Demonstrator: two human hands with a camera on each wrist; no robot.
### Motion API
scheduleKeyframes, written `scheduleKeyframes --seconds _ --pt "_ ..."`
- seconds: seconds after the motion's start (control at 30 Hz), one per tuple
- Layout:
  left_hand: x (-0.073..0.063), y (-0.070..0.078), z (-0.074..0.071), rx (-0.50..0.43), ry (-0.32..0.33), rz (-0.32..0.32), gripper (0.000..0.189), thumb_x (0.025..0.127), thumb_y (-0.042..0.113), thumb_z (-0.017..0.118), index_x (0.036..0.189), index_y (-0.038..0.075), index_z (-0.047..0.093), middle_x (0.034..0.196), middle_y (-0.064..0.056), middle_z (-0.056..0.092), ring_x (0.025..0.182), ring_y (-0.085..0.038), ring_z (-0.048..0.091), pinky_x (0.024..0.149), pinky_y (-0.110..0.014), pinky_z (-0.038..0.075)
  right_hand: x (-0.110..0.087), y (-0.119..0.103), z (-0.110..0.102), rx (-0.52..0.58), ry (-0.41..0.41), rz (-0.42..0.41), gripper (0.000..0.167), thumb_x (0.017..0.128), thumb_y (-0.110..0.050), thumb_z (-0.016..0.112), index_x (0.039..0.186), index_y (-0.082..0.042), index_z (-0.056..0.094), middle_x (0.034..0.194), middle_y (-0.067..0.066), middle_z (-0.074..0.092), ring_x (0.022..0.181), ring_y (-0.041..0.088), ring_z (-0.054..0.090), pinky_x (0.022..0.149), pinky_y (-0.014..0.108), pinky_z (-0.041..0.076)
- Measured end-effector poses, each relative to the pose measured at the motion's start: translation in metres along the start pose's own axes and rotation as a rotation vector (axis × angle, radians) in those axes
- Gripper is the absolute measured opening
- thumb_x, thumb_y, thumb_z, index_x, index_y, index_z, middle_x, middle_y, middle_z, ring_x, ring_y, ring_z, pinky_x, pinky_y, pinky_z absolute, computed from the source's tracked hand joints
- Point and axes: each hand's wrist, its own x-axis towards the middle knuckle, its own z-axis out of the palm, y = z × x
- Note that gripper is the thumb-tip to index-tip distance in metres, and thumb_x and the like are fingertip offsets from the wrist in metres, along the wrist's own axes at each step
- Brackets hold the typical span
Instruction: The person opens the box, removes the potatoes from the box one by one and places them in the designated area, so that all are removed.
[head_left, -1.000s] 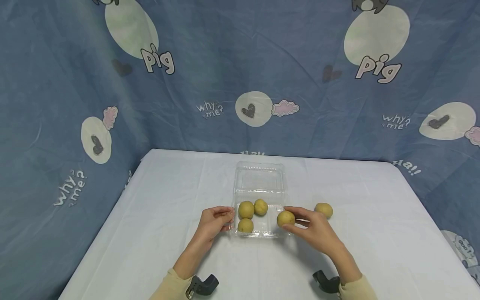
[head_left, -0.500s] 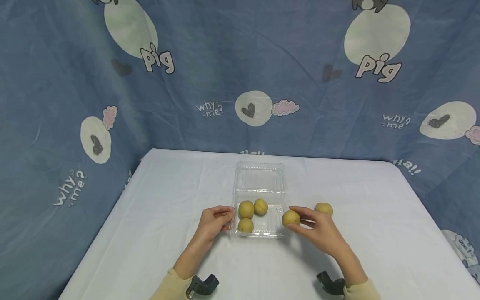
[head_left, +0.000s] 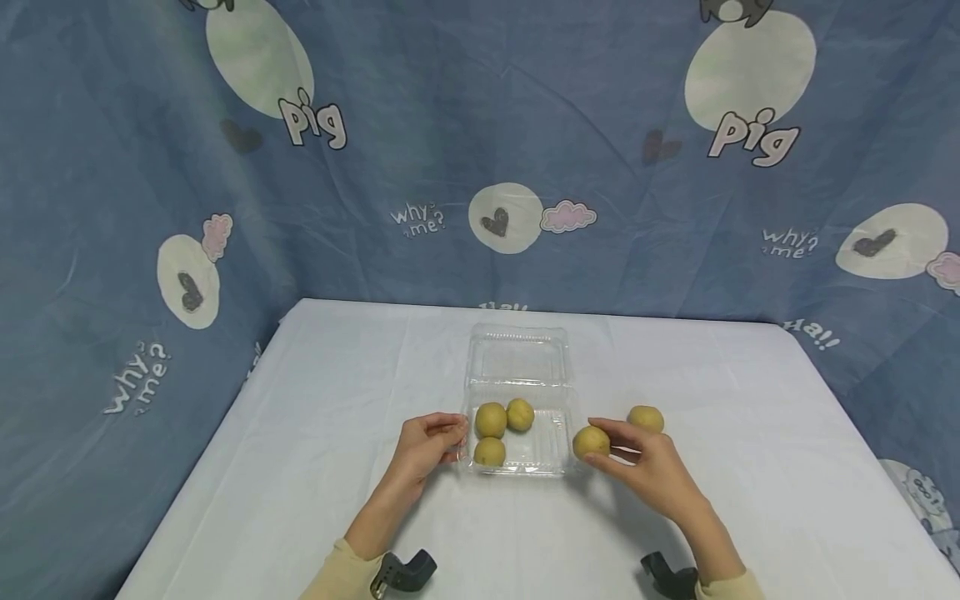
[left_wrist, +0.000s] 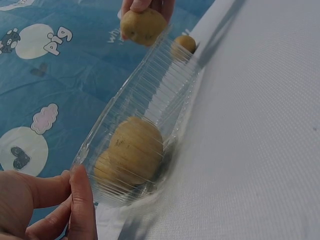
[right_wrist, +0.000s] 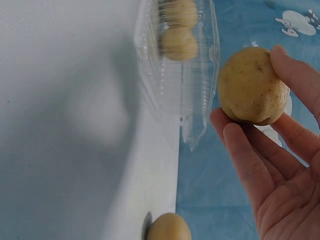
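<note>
While right hand [head_left: 651, 468] pinches potato [head_left: 590, 443], container [head_left: 546, 435], long axis front-to-back, lid [head_left: 518, 355] farthest.

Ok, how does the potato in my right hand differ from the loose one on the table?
The held potato is raised in your right hand; the loose potato rests on the table. The held potato is nearer the clear container; the loose potato lies farther right. Both are yellowish.
</note>
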Motion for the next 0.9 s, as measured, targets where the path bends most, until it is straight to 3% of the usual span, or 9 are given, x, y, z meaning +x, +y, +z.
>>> scheduleKeyframes --seconds 0.9 --pt "-0.002 0.003 -0.001 -0.012 -0.011 -0.003 0.025 0.089 0.010 0.073 0.107 -0.006 0.066 0.090 -0.009 0.066 0.074 -0.013 0.062 0.059 -0.025 0.056 -0.020 0.017 -0.022 -0.089 0.087 0.026 0.047 0.081 -0.018 0.081 0.123 -0.001 0.066 0.116 0.011 0.068 0.101 0.024 0.067 0.082 0.027 0.056"
